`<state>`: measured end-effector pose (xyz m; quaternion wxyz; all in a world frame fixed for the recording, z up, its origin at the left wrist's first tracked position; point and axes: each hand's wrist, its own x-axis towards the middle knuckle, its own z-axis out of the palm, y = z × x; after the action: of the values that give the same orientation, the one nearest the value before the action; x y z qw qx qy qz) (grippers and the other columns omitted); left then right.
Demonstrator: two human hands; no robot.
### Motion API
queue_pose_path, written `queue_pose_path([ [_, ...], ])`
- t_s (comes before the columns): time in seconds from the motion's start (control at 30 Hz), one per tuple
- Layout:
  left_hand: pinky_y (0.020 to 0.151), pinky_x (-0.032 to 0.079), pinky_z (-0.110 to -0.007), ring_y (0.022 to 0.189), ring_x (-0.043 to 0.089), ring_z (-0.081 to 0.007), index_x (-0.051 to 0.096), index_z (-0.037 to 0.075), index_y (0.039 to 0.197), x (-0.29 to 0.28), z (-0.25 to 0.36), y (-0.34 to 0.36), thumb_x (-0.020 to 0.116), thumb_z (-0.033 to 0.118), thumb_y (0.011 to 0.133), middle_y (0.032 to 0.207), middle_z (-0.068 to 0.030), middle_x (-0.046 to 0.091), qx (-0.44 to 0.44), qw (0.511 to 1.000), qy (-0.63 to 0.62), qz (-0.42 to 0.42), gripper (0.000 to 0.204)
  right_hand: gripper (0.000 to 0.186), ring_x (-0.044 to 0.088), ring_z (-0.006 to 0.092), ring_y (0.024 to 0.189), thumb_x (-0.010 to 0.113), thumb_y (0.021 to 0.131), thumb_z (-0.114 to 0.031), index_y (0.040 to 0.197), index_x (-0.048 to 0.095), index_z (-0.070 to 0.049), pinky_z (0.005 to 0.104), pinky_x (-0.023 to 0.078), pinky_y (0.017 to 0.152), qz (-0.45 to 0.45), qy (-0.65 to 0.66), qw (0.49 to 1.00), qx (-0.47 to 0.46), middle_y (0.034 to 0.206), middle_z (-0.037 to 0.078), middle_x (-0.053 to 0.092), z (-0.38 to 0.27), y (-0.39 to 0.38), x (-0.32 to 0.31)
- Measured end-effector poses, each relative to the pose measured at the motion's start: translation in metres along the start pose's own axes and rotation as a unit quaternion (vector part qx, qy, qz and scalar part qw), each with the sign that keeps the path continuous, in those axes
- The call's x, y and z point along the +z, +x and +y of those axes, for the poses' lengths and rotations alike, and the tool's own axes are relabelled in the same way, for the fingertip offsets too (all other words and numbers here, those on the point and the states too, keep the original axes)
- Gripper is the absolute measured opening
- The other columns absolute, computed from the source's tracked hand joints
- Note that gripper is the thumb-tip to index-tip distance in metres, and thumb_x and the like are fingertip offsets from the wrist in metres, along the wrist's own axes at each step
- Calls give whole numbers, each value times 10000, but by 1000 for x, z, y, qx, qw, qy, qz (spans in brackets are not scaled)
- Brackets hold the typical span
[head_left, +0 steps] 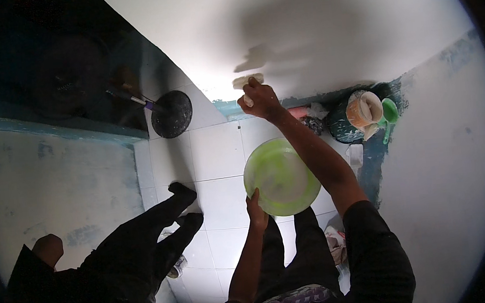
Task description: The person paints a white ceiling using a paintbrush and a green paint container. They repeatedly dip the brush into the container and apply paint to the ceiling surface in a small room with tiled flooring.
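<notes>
L hand (257,209) grips near rim of green basin (280,176), just ahead of it; prob. light, stiff, maybe slick inside, so rim's best. R hand (261,100) clasps pale tool (241,83), wall (313,32) just beyond.

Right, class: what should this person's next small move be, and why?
Probably lower the tool toward the blue strip: the right hand grips the tool up against the white wall, and blue shows at the wall's foot just below. The left hand holds the basin by its rim, close underneath.
</notes>
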<state>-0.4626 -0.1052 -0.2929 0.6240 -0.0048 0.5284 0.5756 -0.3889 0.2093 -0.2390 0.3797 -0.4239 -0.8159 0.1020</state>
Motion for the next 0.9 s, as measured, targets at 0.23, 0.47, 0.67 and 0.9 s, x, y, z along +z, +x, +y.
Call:
queue_pose_path([
  [0.23, 936, 460, -431, 1114, 538, -277, 394, 26, 1307, -10, 16, -5, 596, 261, 901, 1224, -134, 519, 9, 1000, -5, 19, 511, 165, 630, 237, 672, 685, 654, 13, 791, 607, -37, 328, 529, 579, 452, 46, 854, -255, 764, 95, 627, -69, 121, -146],
  [0.47, 932, 464, -435, 1109, 541, -278, 418, 31, 1291, -8, 31, 3, 613, 278, 890, 1196, -127, 541, 3, 1000, -15, -10, 510, 302, 597, 253, 666, 742, 661, -112, 909, 578, -59, 325, 511, 562, 393, 6, 888, -238, 868, 120, 616, -50, 125, -73],
  [0.67, 943, 431, -394, 1119, 522, -242, 425, 16, 1313, -12, 27, 15, 597, 258, 908, 1220, -104, 534, -9, 998, -43, -55, 502, 213, 607, 342, 636, 678, 667, -129, 796, 525, -55, 418, 538, 572, 88, 49, 995, 23, 815, 173, 545, -44, 22, 44],
  [0.9, 970, 385, -373, 1106, 501, -214, 442, 24, 1292, -9, 53, 35, 629, 281, 891, 1183, -73, 535, 14, 998, -23, -59, 512, 182, 574, 241, 638, 622, 585, 57, 732, 553, -26, 316, 487, 547, 398, 112, 897, -156, 736, 101, 589, -121, 137, -82],
])
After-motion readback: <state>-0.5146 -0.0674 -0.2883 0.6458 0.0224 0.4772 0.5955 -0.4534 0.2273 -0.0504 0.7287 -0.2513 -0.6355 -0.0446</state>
